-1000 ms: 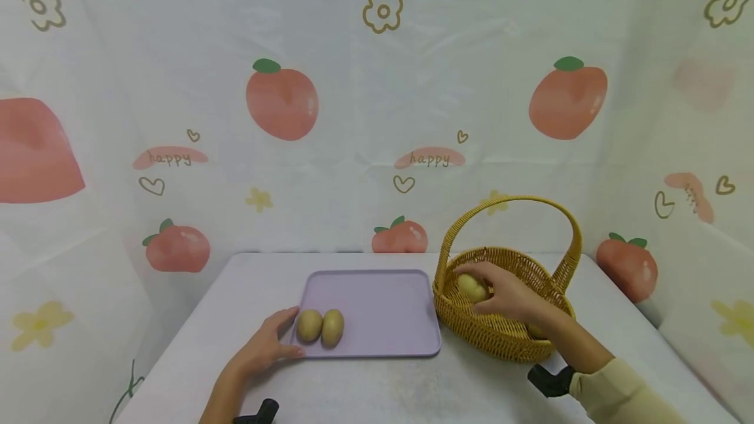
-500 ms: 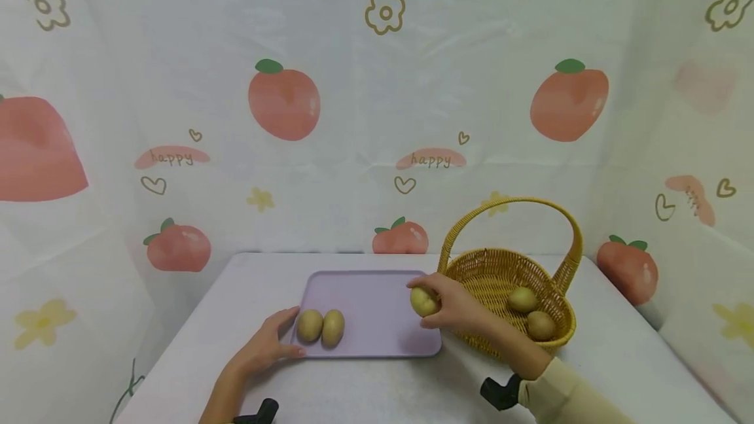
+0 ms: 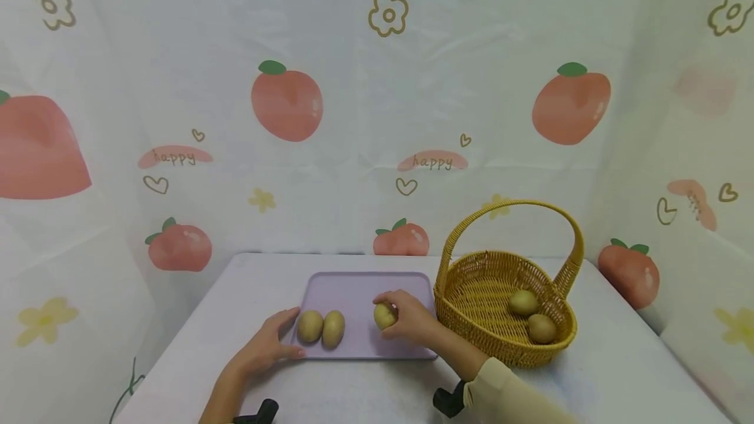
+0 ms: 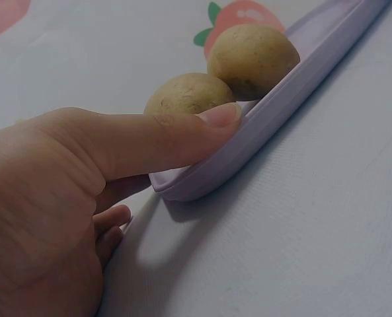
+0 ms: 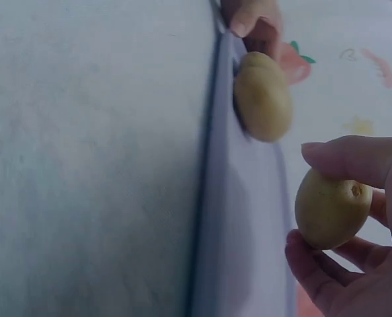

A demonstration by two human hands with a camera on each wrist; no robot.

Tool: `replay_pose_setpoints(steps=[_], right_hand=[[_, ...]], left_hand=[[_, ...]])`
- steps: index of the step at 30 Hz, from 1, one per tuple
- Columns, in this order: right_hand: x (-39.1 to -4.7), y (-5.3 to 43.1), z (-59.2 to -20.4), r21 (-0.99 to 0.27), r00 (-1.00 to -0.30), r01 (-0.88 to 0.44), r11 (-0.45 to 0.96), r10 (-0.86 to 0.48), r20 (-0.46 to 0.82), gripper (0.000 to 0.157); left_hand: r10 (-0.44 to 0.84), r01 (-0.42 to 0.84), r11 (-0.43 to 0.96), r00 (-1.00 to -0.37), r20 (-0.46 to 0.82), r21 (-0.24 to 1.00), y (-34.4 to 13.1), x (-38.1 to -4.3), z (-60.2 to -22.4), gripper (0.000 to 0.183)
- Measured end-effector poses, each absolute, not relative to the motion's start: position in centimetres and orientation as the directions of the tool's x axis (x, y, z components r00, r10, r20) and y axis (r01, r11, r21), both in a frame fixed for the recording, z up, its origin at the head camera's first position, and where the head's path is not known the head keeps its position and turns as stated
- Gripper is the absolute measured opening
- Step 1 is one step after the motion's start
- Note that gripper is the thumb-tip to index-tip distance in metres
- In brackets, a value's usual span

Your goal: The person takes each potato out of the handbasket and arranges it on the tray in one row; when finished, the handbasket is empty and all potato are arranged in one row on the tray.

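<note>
Yellow-brown oval potato [image 3: 383, 317]: pinched in my right grip [image 3: 413, 320], above the lilac rectangular tray [image 3: 362, 292], right of two brown oval potatoes [image 3: 333, 329].

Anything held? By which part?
A potato, in the right hand, pinched by opposite sides between thumb and fingers. The left hand touches the tray at its left end.
</note>
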State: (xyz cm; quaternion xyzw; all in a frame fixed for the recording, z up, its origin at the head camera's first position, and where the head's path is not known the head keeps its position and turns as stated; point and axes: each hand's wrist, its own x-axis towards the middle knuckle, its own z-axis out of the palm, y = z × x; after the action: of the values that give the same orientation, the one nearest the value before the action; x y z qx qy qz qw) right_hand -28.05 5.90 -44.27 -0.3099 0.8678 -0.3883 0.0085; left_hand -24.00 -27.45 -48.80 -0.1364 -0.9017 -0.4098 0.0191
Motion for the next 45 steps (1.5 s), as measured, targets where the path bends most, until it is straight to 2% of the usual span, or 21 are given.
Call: replay_pose_setpoints(steps=[8, 17, 22, 33, 40, 45], right_hand=[[-28.3, 2.7, -46.4, -0.67, -0.82, -0.515, 0.535, -0.535, 0.204, 0.061], [-27.9, 0.2, -46.9, -0.626, -0.831, -0.52, 0.581, -0.515, 0.212, 0.063], [-27.7, -0.3, -47.0, -0.604, -0.85, -0.491, 0.628, -0.497, 0.175, 0.064], [-27.3, 0.8, -47.0, -0.601, -0.843, -0.501, 0.623, -0.51, 0.174, 0.072], [-27.0, 3.0, -45.7, -0.649, -0.845, -0.481, 0.589, -0.508, 0.165, 0.067], [-26.9, 4.9, -44.0, -0.661, -0.817, -0.516, 0.545, -0.545, 0.188, 0.064]], left_hand=[[0.239, 0.27, 0.631, -0.96, 0.149, 0.727, -27.5, -24.0, -48.8, 0.092], [0.235, 0.268, 0.631, -0.96, 0.149, 0.728, -27.4, -24.0, -48.4, 0.093], [0.231, 0.263, 0.638, -0.962, 0.146, 0.724, -27.4, -24.1, -48.5, 0.093], [0.226, 0.253, 0.639, -0.964, 0.137, 0.727, -27.5, -24.1, -48.6, 0.093], [0.225, 0.248, 0.641, -0.965, 0.132, 0.726, -27.4, -24.1, -48.6, 0.093], [0.225, 0.246, 0.643, -0.966, 0.128, 0.725, -27.4, -24.0, -48.6, 0.093]])
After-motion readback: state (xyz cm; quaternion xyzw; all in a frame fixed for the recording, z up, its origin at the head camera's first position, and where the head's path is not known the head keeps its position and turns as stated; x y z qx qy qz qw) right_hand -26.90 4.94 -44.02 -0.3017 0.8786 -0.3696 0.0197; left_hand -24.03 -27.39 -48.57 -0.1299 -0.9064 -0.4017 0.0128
